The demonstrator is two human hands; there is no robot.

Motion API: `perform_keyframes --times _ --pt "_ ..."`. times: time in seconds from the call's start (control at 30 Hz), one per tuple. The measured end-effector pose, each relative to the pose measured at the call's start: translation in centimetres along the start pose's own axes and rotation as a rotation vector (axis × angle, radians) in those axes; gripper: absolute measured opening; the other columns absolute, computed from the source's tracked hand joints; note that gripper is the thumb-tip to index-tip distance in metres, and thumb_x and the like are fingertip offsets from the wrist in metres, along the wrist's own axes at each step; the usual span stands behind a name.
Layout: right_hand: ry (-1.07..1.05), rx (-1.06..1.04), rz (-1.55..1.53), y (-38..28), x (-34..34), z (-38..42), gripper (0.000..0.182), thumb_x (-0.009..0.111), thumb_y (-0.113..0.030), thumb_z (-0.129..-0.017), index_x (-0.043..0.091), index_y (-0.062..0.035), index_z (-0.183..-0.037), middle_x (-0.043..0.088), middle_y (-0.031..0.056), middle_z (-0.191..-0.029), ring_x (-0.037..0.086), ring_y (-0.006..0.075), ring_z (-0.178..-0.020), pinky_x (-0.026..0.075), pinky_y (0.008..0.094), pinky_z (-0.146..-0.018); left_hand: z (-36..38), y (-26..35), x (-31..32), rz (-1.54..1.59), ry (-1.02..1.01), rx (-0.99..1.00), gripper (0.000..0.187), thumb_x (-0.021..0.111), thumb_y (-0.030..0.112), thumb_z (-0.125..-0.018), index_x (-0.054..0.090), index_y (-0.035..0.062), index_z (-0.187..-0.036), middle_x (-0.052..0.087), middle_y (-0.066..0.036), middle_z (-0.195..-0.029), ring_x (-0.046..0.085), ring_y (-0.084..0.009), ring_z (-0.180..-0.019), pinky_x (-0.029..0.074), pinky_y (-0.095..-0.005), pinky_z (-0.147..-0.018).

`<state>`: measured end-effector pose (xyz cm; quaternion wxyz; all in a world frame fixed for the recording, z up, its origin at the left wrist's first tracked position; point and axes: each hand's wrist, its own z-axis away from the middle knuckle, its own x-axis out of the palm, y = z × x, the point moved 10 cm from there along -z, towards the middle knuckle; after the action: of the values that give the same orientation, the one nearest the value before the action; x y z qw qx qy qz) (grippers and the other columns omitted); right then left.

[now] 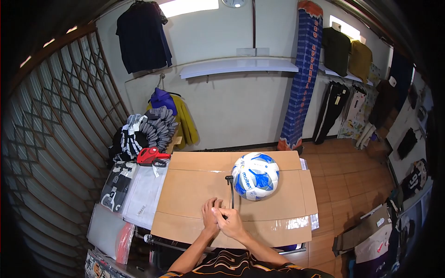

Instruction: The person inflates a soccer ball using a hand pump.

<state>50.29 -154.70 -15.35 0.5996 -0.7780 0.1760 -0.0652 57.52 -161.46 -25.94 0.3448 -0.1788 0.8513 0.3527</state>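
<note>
A white, blue and grey football (256,176) marked "molten" rests on a flat sheet of brown cardboard (194,187). Just left of the ball, a thin black hose (232,194) with a T-shaped head stands up from my right hand (230,223), whose fingers are closed round its lower end. My left hand (210,217) is pressed against the right one, fingers bent together; anything within them is hidden. Both hands are over the near half of the cardboard, apart from the ball.
Left of the cardboard lie a red and black tag gun-like tool (153,156), packed clothes (119,185) and a pile of grey and black gloves (157,127). A folding metal gate (55,111) lines the left side. Clothes (371,231) hang at right above a tiled floor (331,185).
</note>
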Motion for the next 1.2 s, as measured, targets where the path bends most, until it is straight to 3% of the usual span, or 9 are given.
perform_keyframes --times 0.13,0.23,0.37,0.63,0.77,0.83,0.93,1.07,1.2 --pt "-0.095 0.02 -0.184 -8.7 -2.2 1.6 0.046 0.06 -0.021 -0.106 0.063 0.0039 -0.067 0.062 0.0057 -0.058 0.057 0.0083 -0.05 0.043 0.0262 -0.047 0.1 -1.0 1.2 -0.009 -0.06 -0.076 0.036 0.063 0.026 -0.095 0.063 0.0076 -0.127 0.056 -0.016 -0.134 0.046 -0.0353 -0.132 0.031 -0.0519 -0.114" --pt "-0.108 0.047 -0.244 -9.1 -3.1 1.8 0.046 0.058 -0.02 -0.107 0.064 0.0038 -0.067 0.061 0.0051 -0.058 0.057 0.0085 -0.05 0.042 0.0258 -0.047 -0.1 -0.4 0.4 -0.007 -0.072 -0.089 0.035 0.062 0.026 -0.096 0.063 0.0073 -0.126 0.055 -0.017 -0.135 0.046 -0.0357 -0.132 0.03 -0.0523 -0.114" --pt "-0.015 0.045 -0.218 -2.7 -2.0 0.4 0.047 0.056 -0.018 -0.108 0.064 0.0035 -0.067 0.061 0.0045 -0.058 0.056 0.0081 -0.049 0.042 0.0258 -0.047 -0.2 -0.4 0.5 0.015 -0.105 -0.096 0.036 0.061 0.025 -0.095 0.062 0.0073 -0.127 0.055 -0.017 -0.135 0.045 -0.0358 -0.132 0.03 -0.0522 -0.114" --pt "0.057 0.017 -0.107 1.5 -1.1 0.2 0.048 0.056 -0.02 -0.108 0.064 0.0032 -0.066 0.06 0.0032 -0.055 0.056 0.0077 -0.049 0.042 0.0264 -0.047 0.0 -0.9 1.0 -0.02 -0.112 -0.087 0.037 0.06 0.025 -0.095 0.061 0.0078 -0.128 0.054 -0.017 -0.135 0.045 -0.0358 -0.133 0.031 -0.0522 -0.114" --pt "0.04 0.023 -0.083 2.8 0.2 0.6 0.047 0.058 -0.021 -0.107 0.065 0.0032 -0.067 0.06 0.0038 -0.054 0.056 0.0076 -0.049 0.043 0.0269 -0.046 0.0 -1.0 1.0 -0.053 -0.049 -0.042 0.037 0.065 0.025 -0.092 0.062 0.0067 -0.125 0.055 -0.016 -0.132 0.047 -0.0347 -0.129 0.036 -0.0513 -0.108" --pt "0.013 0.006 -0.004 0.6 0.4 0.4 0.041 0.064 -0.018 -0.102 0.065 0.0038 -0.067 0.058 0.0113 -0.052 0.055 0.0095 -0.049 0.042 0.032 -0.047 0.2 -0.6 0.7 -0.056 -0.024 -0.019 0.037 0.066 0.024 -0.092 0.062 0.0068 -0.125 0.056 -0.016 -0.13 0.049 -0.0345 -0.128 0.037 -0.0514 -0.107" --pt "-0.028 -0.024 0.029 -3.6 0.1 0.3 0.042 0.063 -0.018 -0.103 0.064 0.0027 -0.067 0.06 0.0068 -0.054 0.058 0.008 -0.048 0.044 0.0273 -0.046 0.1 -0.5 0.4 -0.048 0.005 -0.011 0.037 0.066 0.023 -0.091 0.063 0.0068 -0.124 0.057 -0.016 -0.13 0.05 -0.0341 -0.127 0.039 -0.0519 -0.106" --pt "-0.132 -0.053 -0.099 -9.0 -2.0 1.8 0.041 0.063 -0.015 -0.103 0.064 0.003 -0.066 0.061 0.0058 -0.055 0.059 0.0082 -0.048 0.044 0.0263 -0.046 0.1 -1.0 1.0 -0.029 -0.041 -0.071 0.035 0.064 0.024 -0.094 0.063 0.0076 -0.125 0.057 -0.016 -0.132 0.047 -0.0347 -0.131 0.032 -0.0523 -0.113" --pt "-0.135 -0.086 -0.128 -8.7 -2.2 2.0 0.04 0.062 -0.014 -0.103 0.064 0.003 -0.067 0.062 0.0051 -0.055 0.058 0.0077 -0.048 0.044 0.0255 -0.046 0.0 -1.4 1.2 -0.036 -0.069 -0.095 0.035 0.065 0.023 -0.094 0.063 0.0077 -0.125 0.056 -0.016 -0.134 0.046 -0.0343 -0.132 0.031 -0.0515 -0.115"
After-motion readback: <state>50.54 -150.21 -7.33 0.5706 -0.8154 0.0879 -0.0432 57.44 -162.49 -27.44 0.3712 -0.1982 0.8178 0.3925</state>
